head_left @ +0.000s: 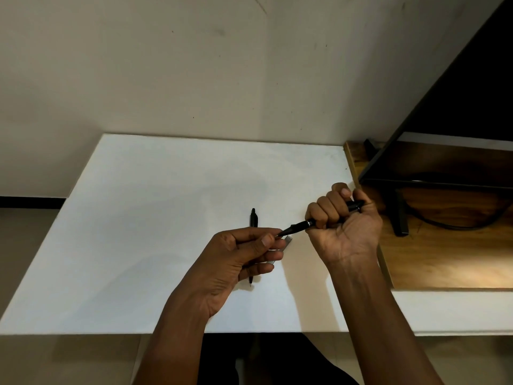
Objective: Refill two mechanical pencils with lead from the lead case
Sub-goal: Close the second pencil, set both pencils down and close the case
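White worktop (138, 245) against a beige wall; wooden board (444, 259) along its right edge.

Item 1: black mechanical pencil (298, 225), slim, silver ring near the cone, held above the worktop near the right edge, tip pointing left. Right hand (344, 220): fingers wrapped round the barrel. Left hand (238, 257): thumb and forefinger pinched at the tip.

Item 2: second black pencil (253, 219), flat on the worktop, partly hidden by the left hand, tip toward the near edge.

Item 3: translucent grey lead case (288, 239), behind the left fingers; contact unclear.
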A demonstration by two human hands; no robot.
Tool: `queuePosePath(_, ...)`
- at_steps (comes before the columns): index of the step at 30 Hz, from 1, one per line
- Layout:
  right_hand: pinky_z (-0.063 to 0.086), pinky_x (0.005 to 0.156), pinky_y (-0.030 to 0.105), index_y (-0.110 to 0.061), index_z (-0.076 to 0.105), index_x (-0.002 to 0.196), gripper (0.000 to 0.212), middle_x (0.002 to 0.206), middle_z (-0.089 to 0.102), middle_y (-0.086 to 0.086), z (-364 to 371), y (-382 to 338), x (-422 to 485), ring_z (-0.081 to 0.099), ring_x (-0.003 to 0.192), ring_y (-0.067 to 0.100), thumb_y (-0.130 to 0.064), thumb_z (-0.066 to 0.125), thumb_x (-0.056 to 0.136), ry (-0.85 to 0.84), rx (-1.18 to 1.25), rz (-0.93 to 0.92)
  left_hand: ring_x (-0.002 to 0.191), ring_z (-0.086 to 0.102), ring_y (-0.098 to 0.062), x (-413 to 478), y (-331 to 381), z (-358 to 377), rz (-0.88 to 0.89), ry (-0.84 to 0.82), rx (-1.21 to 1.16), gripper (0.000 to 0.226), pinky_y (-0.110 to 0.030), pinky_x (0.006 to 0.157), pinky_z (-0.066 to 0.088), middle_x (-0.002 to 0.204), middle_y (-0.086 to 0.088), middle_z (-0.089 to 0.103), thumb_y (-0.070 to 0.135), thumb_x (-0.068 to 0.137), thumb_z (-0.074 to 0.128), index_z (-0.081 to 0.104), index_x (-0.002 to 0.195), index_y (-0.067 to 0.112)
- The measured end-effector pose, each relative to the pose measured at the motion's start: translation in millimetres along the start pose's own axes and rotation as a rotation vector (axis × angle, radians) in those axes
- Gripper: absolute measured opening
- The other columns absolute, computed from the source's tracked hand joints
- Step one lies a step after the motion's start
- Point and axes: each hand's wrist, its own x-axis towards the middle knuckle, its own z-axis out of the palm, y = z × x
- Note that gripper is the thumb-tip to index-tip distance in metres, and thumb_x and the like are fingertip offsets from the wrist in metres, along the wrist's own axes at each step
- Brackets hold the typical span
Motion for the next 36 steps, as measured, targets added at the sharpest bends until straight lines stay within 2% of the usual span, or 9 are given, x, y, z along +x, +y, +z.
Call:
queuePosePath(5, 0.018, 0.036, 0.023, -0.016, 0.040, 0.063, 0.041, 0.044, 0.020, -0.006, -1.4, -0.2, 0.4, 0.009, 0.042, 0.009, -0.031, 0.028, 0.099, 0.002, 0.000, 0.010, 0.084, 0.076, -0.015, -0.5, -0.6, 0.3, 0.001, -0.003, 0.005, 0.031, -0.021, 0.066, 0.058, 0.099, -0.008, 0.079, 0.032, 0.068, 0.077, 0.081, 0.096, 0.019)
queuePosePath(9, 0.017, 0.035, 0.023, -0.017, 0.038, 0.060, 0.026, 0.038, 0.027, -0.005, 0.7, 0.1, 0.3, 0.008, 0.042, 0.009, -0.020, 0.035, 0.085, 0.014, -0.002, -0.009, 0.084, 0.076, -0.014, -0.5, -0.4, 0.1, 0.006, -0.007, 0.016, 0.031, -0.020, 0.067, 0.058, 0.099, -0.007, 0.079, 0.032, 0.069, 0.076, 0.081, 0.096, 0.019)
queuePosePath(12, 0.017, 0.035, 0.023, -0.017, 0.038, 0.058, 0.035, 0.037, 0.027, -0.004, 0.5, 0.0, 1.3, 0.008, 0.041, 0.010, -0.019, 0.028, 0.092, 0.025, 0.000, -0.001, 0.085, 0.076, -0.013, -0.5, -0.5, -0.3, 0.005, -0.012, 0.023, 0.031, -0.020, 0.067, 0.058, 0.100, -0.006, 0.079, 0.033, 0.068, 0.076, 0.081, 0.096, 0.020)
queuePosePath(23, 0.017, 0.039, 0.024, -0.015, 0.041, 0.063, 0.047, 0.042, 0.026, -0.004, -3.1, -0.5, 2.2, 0.010, 0.043, 0.009, -0.044, 0.032, 0.099, 0.015, -0.003, 0.041, 0.083, 0.076, -0.014, 2.0, -2.6, -2.3, 0.005, -0.007, 0.025, 0.029, -0.020, 0.067, 0.058, 0.099, -0.008, 0.079, 0.032, 0.070, 0.076, 0.081, 0.096, 0.019)
queuePosePath(26, 0.024, 0.043, 0.026, -0.012, 0.048, 0.070, 0.052, 0.052, 0.028, -0.003, -4.6, -3.7, 0.7, 0.021, 0.043, 0.011, -0.056, 0.036, 0.095, 0.029, -0.045, 0.067, 0.073, 0.075, -0.015, 4.3, -2.7, -5.3, 0.039, 0.135, 0.048, 0.019, -0.022, 0.063, 0.059, 0.090, -0.008, 0.079, 0.031, 0.083, 0.069, 0.081, 0.091, 0.019)
queuePosePath(28, 0.031, 0.051, 0.028, -0.011, 0.049, 0.076, 0.037, 0.062, 0.034, 0.000, -4.3, -6.3, 2.8, 0.032, 0.051, 0.014, -0.043, 0.039, 0.093, 0.069, -0.147, 0.079, 0.062, 0.071, -0.014, 8.1, -6.8, -11.5, 0.102, 0.372, 0.203, 0.017, -0.026, 0.058, 0.059, 0.079, -0.006, 0.078, 0.029, 0.090, 0.066, 0.080, 0.085, 0.020)
queuePosePath(31, 0.047, 0.061, 0.031, -0.009, 0.053, 0.089, 0.016, 0.081, 0.051, 0.010, -2.5, -4.7, 8.8, 0.052, 0.065, 0.021, -0.005, 0.039, 0.096, 0.214, -0.370, 0.140, 0.063, 0.069, -0.017, 12.1, -15.4, -18.0, 0.174, 0.680, 0.705, 0.021, -0.032, 0.063, 0.056, 0.070, 0.002, 0.073, 0.040, 0.089, 0.065, 0.074, 0.083, 0.023)
queuePosePath(34, 0.061, 0.073, 0.037, 0.004, 0.055, 0.111, 0.019, 0.109, 0.064, 0.027, -6.4, 2.3, 11.2, 0.071, 0.091, 0.036, 0.010, 0.041, 0.100, 0.286, -0.552, 0.146, 0.076, 0.065, -0.015, 11.7, -19.7, -11.7, 0.134, 0.719, 0.967, 0.028, -0.028, 0.065, 0.045, 0.074, 0.010, 0.068, 0.052, 0.082, 0.068, 0.069, 0.087, 0.025)
queuePosePath(36, 0.063, 0.080, 0.039, 0.009, 0.056, 0.107, 0.011, 0.114, 0.068, 0.031, -10.3, 8.5, 10.5, 0.073, 0.099, 0.037, 0.003, 0.049, 0.101, 0.272, -0.691, 0.126, 0.084, 0.064, -0.016, 12.1, -23.3, -7.4, 0.087, 0.699, 1.069, 0.034, -0.030, 0.069, 0.047, 0.082, 0.008, 0.068, 0.055, 0.077, 0.072, 0.065, 0.091, 0.025)
